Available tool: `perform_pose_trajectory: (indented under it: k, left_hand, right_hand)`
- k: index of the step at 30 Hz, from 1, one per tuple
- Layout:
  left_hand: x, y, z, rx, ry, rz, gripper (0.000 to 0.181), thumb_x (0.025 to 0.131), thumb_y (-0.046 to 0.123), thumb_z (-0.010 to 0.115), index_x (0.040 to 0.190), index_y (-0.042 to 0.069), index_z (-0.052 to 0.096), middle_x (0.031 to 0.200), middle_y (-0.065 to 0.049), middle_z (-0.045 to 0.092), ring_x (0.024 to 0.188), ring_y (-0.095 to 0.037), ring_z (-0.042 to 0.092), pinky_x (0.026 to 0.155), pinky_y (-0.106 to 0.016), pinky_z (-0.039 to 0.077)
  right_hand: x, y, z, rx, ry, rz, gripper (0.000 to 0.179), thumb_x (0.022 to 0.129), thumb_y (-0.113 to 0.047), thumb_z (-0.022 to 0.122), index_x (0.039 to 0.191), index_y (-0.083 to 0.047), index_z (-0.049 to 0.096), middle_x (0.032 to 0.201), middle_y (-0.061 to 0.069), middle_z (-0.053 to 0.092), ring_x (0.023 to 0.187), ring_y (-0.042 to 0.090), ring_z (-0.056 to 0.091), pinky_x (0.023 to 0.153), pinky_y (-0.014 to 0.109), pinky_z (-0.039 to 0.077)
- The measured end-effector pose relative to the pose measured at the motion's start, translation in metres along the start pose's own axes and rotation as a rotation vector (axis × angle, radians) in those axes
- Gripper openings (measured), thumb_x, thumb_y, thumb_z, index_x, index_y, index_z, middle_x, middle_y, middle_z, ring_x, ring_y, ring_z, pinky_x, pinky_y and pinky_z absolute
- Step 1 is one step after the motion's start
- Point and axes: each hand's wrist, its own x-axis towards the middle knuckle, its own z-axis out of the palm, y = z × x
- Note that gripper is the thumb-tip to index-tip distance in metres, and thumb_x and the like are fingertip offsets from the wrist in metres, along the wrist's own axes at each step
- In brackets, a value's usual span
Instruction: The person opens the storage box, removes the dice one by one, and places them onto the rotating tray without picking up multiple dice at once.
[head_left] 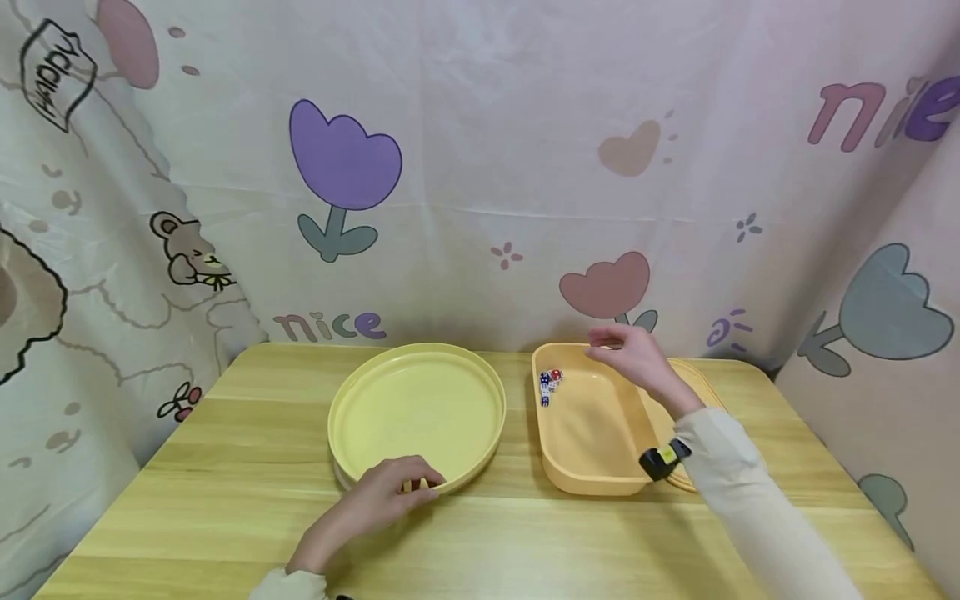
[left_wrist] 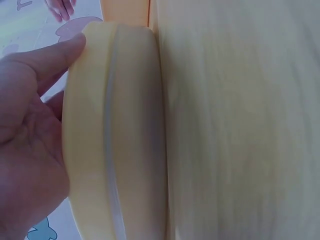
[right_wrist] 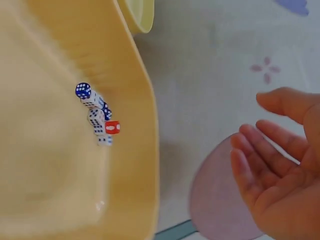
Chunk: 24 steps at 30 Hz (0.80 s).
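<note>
A round yellow tray (head_left: pixel 420 400) with a raised rim sits left of centre on the table. My left hand (head_left: pixel 390 492) holds its near rim, fingers over the edge and thumb against the outer wall. In the left wrist view, the thumb lies on the side wall of the tray (left_wrist: pixel 90 125), and a pale line runs round that wall. My right hand (head_left: pixel 633 358) is raised over the far end of the orange rectangular box (head_left: pixel 600 483). Its fingers are loosely bent with nothing between them (right_wrist: pixel 280 160). Several small dice (right_wrist: pixel 97 112), blue, white and red, lie in the box along one wall.
An orange ribbed lid (head_left: pixel 693 383) lies to the right of the box, partly under my right forearm. The wooden table (head_left: pixel 225 500) ends at a printed curtain (head_left: pixel 465 167) behind and at both sides. A narrow gap separates tray and box.
</note>
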Motion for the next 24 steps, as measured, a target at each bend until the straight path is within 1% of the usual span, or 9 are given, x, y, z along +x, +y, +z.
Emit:
perform_pose_trajectory:
  k: [5, 8, 13, 19, 22, 24]
  left_hand:
    - [-0.002, 0.0, 0.001, 0.003, 0.002, -0.001, 0.014, 0.087, 0.02, 0.06, 0.097, 0.014, 0.066, 0.085, 0.015, 0.057, 0.072, 0.0, 0.047, 0.055, -0.02, 0.041]
    - [-0.003, 0.0, 0.001, 0.005, 0.004, -0.008, 0.014, 0.087, 0.021, 0.059, 0.097, 0.015, 0.066, 0.085, 0.015, 0.057, 0.071, 0.0, 0.047, 0.055, -0.02, 0.04]
    - [-0.004, -0.001, 0.001, 0.014, 0.01, -0.002, 0.014, 0.087, 0.021, 0.059, 0.098, 0.014, 0.066, 0.085, 0.015, 0.057, 0.071, 0.0, 0.047, 0.055, -0.02, 0.04]
    - [-0.004, -0.001, 0.001, 0.009, 0.013, -0.003, 0.015, 0.088, 0.023, 0.059, 0.098, 0.015, 0.067, 0.086, 0.015, 0.057, 0.072, -0.001, 0.048, 0.056, -0.02, 0.04]
    - [-0.003, 0.0, 0.001, 0.005, 0.008, -0.012, 0.015, 0.088, 0.024, 0.058, 0.098, 0.016, 0.066, 0.086, 0.015, 0.057, 0.072, -0.001, 0.048, 0.056, -0.02, 0.04]
    - [-0.003, 0.0, 0.001, 0.006, 0.006, -0.017, 0.015, 0.088, 0.024, 0.058, 0.098, 0.017, 0.066, 0.086, 0.015, 0.057, 0.073, -0.001, 0.048, 0.056, -0.02, 0.04]
  right_hand:
    - [0.02, 0.012, 0.016, 0.112, -0.039, 0.041, 0.038, 0.083, -0.012, 0.064, 0.116, 0.006, 0.056, 0.11, 0.022, 0.059, 0.1, 0.03, 0.056, 0.084, 0.039, 0.044]
    - [0.029, 0.02, 0.026, 0.136, -0.047, 0.07, 0.039, 0.082, -0.009, 0.064, 0.116, 0.007, 0.055, 0.11, 0.023, 0.058, 0.1, 0.031, 0.056, 0.086, 0.039, 0.044]
    - [0.036, 0.035, 0.042, 0.106, -0.052, 0.126, 0.038, 0.081, -0.007, 0.064, 0.115, 0.008, 0.056, 0.108, 0.023, 0.059, 0.099, 0.031, 0.057, 0.083, 0.038, 0.045]
    - [0.036, 0.054, 0.058, 0.149, -0.05, 0.202, 0.04, 0.08, -0.005, 0.064, 0.115, 0.011, 0.054, 0.112, 0.025, 0.056, 0.102, 0.033, 0.054, 0.086, 0.039, 0.044]
    - [0.035, 0.061, 0.066, 0.112, -0.034, 0.229, 0.039, 0.079, -0.006, 0.065, 0.113, 0.01, 0.056, 0.109, 0.023, 0.059, 0.1, 0.033, 0.055, 0.084, 0.038, 0.044]
    - [0.036, 0.066, 0.07, 0.097, -0.014, 0.242, 0.037, 0.078, -0.005, 0.067, 0.11, 0.009, 0.058, 0.104, 0.022, 0.061, 0.096, 0.031, 0.057, 0.08, 0.036, 0.046]
